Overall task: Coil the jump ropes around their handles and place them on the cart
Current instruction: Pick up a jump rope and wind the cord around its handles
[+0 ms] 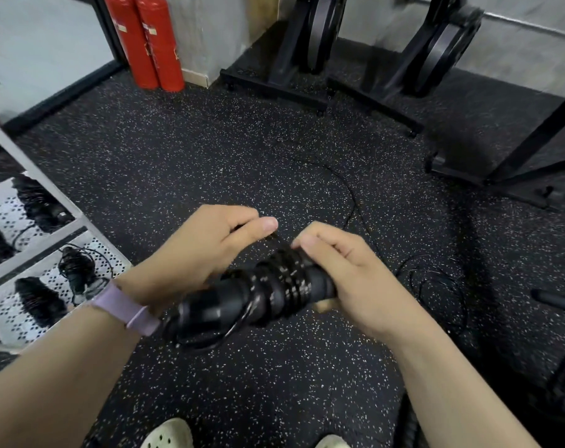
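jump rope handles (258, 295), black and paired, sit in mid-air over the speckled floor (177, 163), between the two hands. long axis runs from lower left to upper right, the lower-left end near the left wrist, the upper-right end inside the right palm. black cord is wound in several turns round the upper-right half; one loose loop hangs below the lower-left end. right hand (342, 273) has its fingers curled round the wound end, a firm closed grip on the handles. left hand (203, 250) has thumb and fingers drawn together, pinching the thin cord just above the windings; the pinch point itself is partly blurred. remaining cord (349, 192) trails away across the floor to the upper right, with further loose coils lying on the floor to the right of the right hand. cart (48, 221), white with perforated shelves, stands at the left edge and carries several wound ropes (77, 270). lilac wristband (129, 312) on the left wrist.
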`<action>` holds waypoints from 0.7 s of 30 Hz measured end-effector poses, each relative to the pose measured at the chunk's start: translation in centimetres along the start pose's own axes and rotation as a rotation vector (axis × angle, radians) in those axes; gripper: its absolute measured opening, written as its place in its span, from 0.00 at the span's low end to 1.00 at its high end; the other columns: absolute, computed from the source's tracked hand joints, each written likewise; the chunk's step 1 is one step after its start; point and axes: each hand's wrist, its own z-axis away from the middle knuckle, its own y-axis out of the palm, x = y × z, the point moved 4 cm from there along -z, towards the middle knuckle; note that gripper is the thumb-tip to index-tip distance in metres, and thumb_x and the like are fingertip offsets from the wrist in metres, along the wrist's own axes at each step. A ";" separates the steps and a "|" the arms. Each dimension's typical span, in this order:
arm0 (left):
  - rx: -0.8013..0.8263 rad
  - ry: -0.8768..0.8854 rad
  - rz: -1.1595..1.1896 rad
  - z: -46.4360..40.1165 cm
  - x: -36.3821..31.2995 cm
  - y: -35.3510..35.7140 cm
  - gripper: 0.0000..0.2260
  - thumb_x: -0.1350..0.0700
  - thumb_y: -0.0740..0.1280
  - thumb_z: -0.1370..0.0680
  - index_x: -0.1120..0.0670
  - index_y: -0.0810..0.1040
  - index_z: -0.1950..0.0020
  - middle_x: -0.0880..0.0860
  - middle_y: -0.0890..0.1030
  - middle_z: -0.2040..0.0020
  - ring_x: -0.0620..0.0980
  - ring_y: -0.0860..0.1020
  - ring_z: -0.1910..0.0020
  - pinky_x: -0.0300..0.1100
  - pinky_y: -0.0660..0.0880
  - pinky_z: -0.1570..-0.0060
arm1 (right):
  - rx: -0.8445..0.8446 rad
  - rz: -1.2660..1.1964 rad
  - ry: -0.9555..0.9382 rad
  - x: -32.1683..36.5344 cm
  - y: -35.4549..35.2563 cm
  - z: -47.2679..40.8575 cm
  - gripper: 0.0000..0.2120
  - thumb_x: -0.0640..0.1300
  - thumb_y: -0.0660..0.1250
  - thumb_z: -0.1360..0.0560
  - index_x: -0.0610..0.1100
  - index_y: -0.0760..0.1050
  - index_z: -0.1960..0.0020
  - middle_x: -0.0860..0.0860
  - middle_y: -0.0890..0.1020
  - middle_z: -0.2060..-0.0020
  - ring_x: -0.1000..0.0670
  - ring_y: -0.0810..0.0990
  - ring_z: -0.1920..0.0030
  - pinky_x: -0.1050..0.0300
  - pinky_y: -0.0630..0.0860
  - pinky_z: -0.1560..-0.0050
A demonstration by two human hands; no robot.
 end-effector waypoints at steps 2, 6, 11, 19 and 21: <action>0.048 -0.096 0.119 0.0 1.7 1.8 0.15 0.47 0.67 0.19 0.52 0.73 0.64 0.44 0.72 0.69 0.39 0.70 0.71 0.40 0.70 0.65 | 0.032 -0.357 -0.023 0.1 0.2 -0.1 0.13 0.47 0.58 0.15 0.43 0.73 0.56 0.45 0.71 0.68 0.52 0.67 0.76 0.62 0.65 0.76; 0.002 -0.077 0.084 -0.3 -1.4 3.0 0.20 0.51 0.56 0.15 0.51 0.67 0.67 0.46 0.66 0.75 0.45 0.64 0.75 0.38 0.63 0.72 | -0.128 -0.668 -0.057 0.1 -0.6 -0.7 0.12 0.42 0.50 0.13 0.41 0.68 0.52 0.49 0.71 0.69 0.57 0.61 0.78 0.63 0.61 0.76; 0.090 -0.083 -0.127 0.1 -3.9 3.7 0.19 0.44 0.51 0.15 0.48 0.68 0.63 0.46 0.73 0.71 0.44 0.69 0.73 0.42 0.66 0.69 | -0.427 -0.603 0.011 -0.8 -1.8 -1.3 0.09 0.45 0.54 0.12 0.41 0.69 0.45 0.46 0.70 0.69 0.54 0.61 0.78 0.57 0.59 0.72; 0.102 -0.030 -0.756 1.6 -4.2 3.5 0.18 0.40 0.45 0.16 0.47 0.67 0.54 0.47 0.74 0.65 0.48 0.77 0.66 0.45 0.75 0.62 | -0.779 0.236 0.188 -2.5 -5.9 -1.0 0.12 0.53 0.56 0.14 0.46 0.68 0.51 0.47 0.79 0.57 0.50 0.81 0.63 0.49 0.81 0.64; 0.081 0.054 -0.865 1.6 -4.8 3.4 0.17 0.40 0.45 0.16 0.46 0.68 0.53 0.46 0.77 0.62 0.49 0.77 0.65 0.44 0.72 0.63 | -0.674 0.512 0.211 -2.7 -5.8 -1.3 0.12 0.54 0.55 0.14 0.47 0.69 0.48 0.45 0.81 0.55 0.47 0.80 0.61 0.49 0.75 0.65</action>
